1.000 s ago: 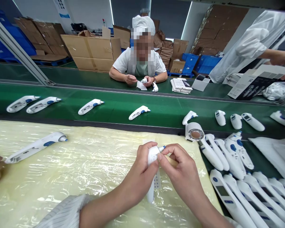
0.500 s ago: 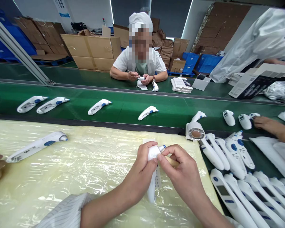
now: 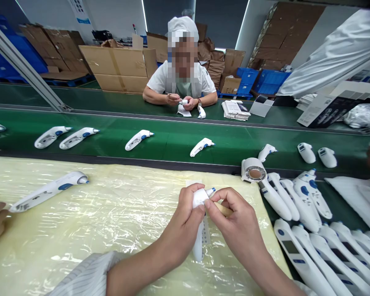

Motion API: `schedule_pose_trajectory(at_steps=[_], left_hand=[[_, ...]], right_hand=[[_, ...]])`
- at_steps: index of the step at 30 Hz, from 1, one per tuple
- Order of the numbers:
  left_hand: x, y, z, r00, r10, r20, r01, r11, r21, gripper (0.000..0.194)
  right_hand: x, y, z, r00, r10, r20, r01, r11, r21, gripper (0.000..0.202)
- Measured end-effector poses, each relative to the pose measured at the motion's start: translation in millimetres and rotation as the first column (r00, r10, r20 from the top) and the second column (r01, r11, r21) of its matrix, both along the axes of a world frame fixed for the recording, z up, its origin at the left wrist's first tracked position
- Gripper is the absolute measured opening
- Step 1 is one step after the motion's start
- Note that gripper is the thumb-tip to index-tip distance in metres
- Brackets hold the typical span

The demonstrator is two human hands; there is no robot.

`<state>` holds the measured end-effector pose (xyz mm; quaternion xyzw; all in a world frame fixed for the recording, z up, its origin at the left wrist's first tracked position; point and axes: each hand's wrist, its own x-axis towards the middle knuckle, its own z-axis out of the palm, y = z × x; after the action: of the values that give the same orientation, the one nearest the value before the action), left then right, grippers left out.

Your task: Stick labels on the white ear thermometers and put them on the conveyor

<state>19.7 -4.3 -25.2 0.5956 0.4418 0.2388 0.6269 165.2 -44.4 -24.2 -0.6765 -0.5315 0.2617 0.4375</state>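
No word, number or brand can be read with certainty. On the far wall at left, a poster (image 3: 79,11) is hung, its print too small to be made out. On the carton (image 3: 331,106) at far right, pictures of devices are printed on a dark panel, with illegible lettering. Faint grey marks, possibly small symbols, are borne by the white device (image 3: 199,198) held near the middle. On the sheet (image 3: 206,233) beneath it, rows of small round marks are printed.
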Motion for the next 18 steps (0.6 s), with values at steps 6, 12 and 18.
schedule_pose_trajectory(at_steps=[6,12,18], left_hand=[[0,-2,0.2,1.0,0.011,0.0,-0.011,0.999,0.033,0.037],[1,-5,-0.8,0.999,0.042,0.029,-0.044,0.998,0.051,0.037],[3,-5,-10.5,0.994,0.085,0.062,-0.092,0.989,0.117,0.033]], right_hand=[[-1,1,1.0,1.0,-0.009,0.002,0.009,1.0,0.002,0.016],[-3,1,1.9,1.0,-0.008,-0.022,0.008,0.999,-0.033,0.018],[-4,0,-2.7,0.999,-0.019,-0.035,0.018,1.0,-0.024,0.018]])
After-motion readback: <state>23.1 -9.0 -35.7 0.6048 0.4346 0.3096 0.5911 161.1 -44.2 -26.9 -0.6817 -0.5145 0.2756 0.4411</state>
